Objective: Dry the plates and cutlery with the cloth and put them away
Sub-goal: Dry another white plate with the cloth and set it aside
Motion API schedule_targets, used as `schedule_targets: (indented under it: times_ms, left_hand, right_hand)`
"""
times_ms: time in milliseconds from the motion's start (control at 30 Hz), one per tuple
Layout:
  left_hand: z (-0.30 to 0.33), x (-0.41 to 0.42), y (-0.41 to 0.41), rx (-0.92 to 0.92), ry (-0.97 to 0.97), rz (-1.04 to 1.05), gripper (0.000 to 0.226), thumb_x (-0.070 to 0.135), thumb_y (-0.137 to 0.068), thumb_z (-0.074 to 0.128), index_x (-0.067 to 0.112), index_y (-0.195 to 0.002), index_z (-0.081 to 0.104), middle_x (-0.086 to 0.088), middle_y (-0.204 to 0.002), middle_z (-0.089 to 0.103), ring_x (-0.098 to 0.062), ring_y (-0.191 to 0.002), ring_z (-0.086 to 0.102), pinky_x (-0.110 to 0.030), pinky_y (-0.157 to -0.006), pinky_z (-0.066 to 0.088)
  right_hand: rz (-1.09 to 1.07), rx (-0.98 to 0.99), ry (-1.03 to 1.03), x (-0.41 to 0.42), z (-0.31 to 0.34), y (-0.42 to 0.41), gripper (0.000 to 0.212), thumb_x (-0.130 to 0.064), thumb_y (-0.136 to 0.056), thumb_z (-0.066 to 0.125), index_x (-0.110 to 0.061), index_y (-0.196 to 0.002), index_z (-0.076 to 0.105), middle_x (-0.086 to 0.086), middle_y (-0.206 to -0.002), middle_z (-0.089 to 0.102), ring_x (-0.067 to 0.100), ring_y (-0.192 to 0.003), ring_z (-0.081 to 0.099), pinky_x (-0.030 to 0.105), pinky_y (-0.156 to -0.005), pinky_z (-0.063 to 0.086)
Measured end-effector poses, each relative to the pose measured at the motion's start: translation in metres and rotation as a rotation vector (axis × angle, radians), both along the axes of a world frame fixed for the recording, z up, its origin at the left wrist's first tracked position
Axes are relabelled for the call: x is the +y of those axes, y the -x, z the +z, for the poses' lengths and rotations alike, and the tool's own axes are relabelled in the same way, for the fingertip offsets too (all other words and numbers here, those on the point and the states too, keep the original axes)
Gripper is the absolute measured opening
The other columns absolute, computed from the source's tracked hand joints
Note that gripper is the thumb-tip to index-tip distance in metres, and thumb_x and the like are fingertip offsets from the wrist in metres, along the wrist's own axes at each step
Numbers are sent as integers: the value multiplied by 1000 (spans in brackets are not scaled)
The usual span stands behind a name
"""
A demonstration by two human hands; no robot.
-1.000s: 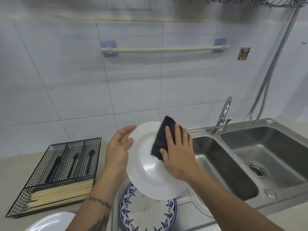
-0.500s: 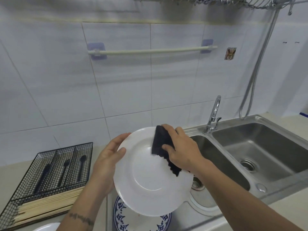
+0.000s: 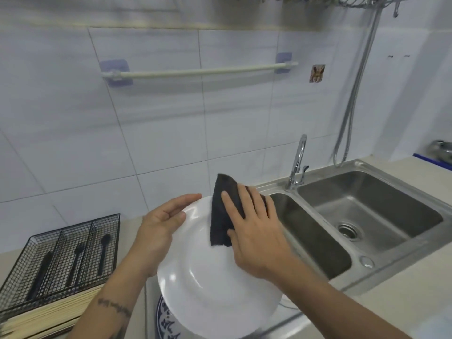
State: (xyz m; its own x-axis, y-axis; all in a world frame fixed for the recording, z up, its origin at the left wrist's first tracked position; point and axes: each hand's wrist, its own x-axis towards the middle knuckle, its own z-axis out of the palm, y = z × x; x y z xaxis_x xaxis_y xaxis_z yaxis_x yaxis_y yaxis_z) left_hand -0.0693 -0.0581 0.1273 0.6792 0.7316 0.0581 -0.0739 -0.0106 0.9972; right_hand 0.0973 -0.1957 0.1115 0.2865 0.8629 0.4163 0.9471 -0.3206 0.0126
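Your left hand (image 3: 156,228) pinches the upper-left rim of the white plate (image 3: 215,289). Your right hand (image 3: 256,236), fingers spread flat, presses the dark cloth (image 3: 219,223) over its top edge.

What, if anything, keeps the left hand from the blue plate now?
Likely no reach: the left hand holds the white plate, which hangs over the blue plate and hides most of it.

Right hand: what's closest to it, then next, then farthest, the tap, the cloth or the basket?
1. Cloth: under the right hand, pressed on the plate.
2. Tap: behind, to its right.
3. Basket: far off to the left.
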Motion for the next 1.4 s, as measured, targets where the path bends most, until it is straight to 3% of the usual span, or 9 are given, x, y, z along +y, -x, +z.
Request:
schedule_targets:
  times_ms: [67,200,367,567,700,867,1033,1200,1400]
  left_hand:
    - [-7,1,4,-32,57,82,42,-1,-99,49,27,-113,77,-4,-115,75,-25,-100,73,-36,-82,58]
    - [-14,7,12,-70,122,143,42,-1,-99,48,27,-113,76,-4,-115,75,-26,-96,74,-34,-76,61]
    - [-13,0,-15,-68,147,148,43,-2,-100,44,24,-111,77,-8,-112,76,-27,-98,72,-38,-84,56]
    - [-9,23,-4,-134,147,338,40,2,-99,47,27,-110,76,-3,-112,76,-23,-96,72,-36,-77,57]
    - [-13,23,2,-151,195,403,41,1,-99,48,28,-107,77,1,-111,77,-19,-91,74,-33,-69,59]
    - [-11,8,-17,-122,184,344,42,0,-99,47,28,-106,78,-3,-111,76,-26,-96,71,-44,-84,59]
    - [-8,-6,-38,-198,201,333,44,-3,-98,45,25,-103,78,-1,-105,78,-15,-92,74,-27,-72,58]
    - [-8,16,-18,-231,191,441,39,-2,-98,47,23,-108,75,0,-117,75,-20,-101,69,-36,-88,54]
    - [-8,20,-9,-218,206,460,38,0,-100,48,23,-114,73,6,-114,75,-18,-95,72,-38,-82,59]
  right_hand:
    - [-47,31,55,-11,-17,1,76,-42,-90,39,-19,-157,10,16,-164,5,38,-150,6,62,-116,14]
    - [-100,105,142,-23,-37,10,77,-44,-90,35,-13,-157,14,17,-164,3,39,-150,3,61,-117,17]
    - [102,162,152,6,-20,29,77,-45,-92,33,-22,-157,-3,9,-163,-18,32,-149,-19,55,-120,-4]
    - [394,309,253,-17,-30,36,61,-49,-96,21,-40,-154,8,-10,-165,-4,13,-151,-12,39,-120,-12]
    - [196,175,246,-27,-36,10,67,-52,-93,15,-31,-156,13,-2,-165,1,16,-151,-5,41,-119,-14]
    - [-40,197,152,9,-22,-4,74,-51,-93,24,-23,-157,1,7,-164,-13,27,-150,-15,55,-119,-7]
    - [204,314,61,35,-9,32,70,-42,-98,29,-28,-157,-7,0,-164,-15,21,-150,-18,51,-121,-6]
    - [426,354,185,1,-26,52,60,-47,-98,20,-40,-155,0,-12,-165,1,12,-151,-6,40,-120,-9]
    - [140,190,239,-13,-35,1,68,-52,-93,11,-30,-157,9,-2,-166,-1,16,-151,-8,46,-122,-7]
